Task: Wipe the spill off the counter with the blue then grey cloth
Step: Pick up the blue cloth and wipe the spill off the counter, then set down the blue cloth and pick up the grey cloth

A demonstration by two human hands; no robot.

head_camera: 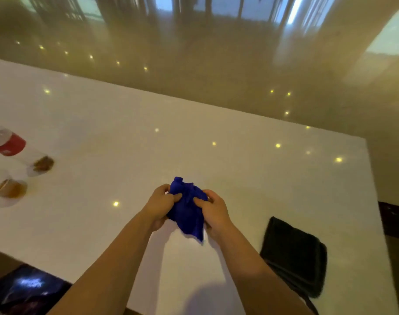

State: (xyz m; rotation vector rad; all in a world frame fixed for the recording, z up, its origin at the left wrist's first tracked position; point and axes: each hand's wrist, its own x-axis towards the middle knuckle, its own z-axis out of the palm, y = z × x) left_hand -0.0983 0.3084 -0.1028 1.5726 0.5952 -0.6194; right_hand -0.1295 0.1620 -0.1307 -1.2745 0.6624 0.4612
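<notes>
A bunched blue cloth is held just above the white counter, near its front middle. My left hand grips the cloth's left side and my right hand grips its right side; a corner of the cloth hangs down between them. A dark grey cloth lies folded on the counter to the right of my right arm, near the front right corner. A faint yellowish smear shows on the counter at the left, too blurred to judge.
At the left edge a clear bottle with a red label lies on its side, brown liquid at its end. A clear cup with brown liquid sits in front of it. The counter ends at the right above a glossy floor.
</notes>
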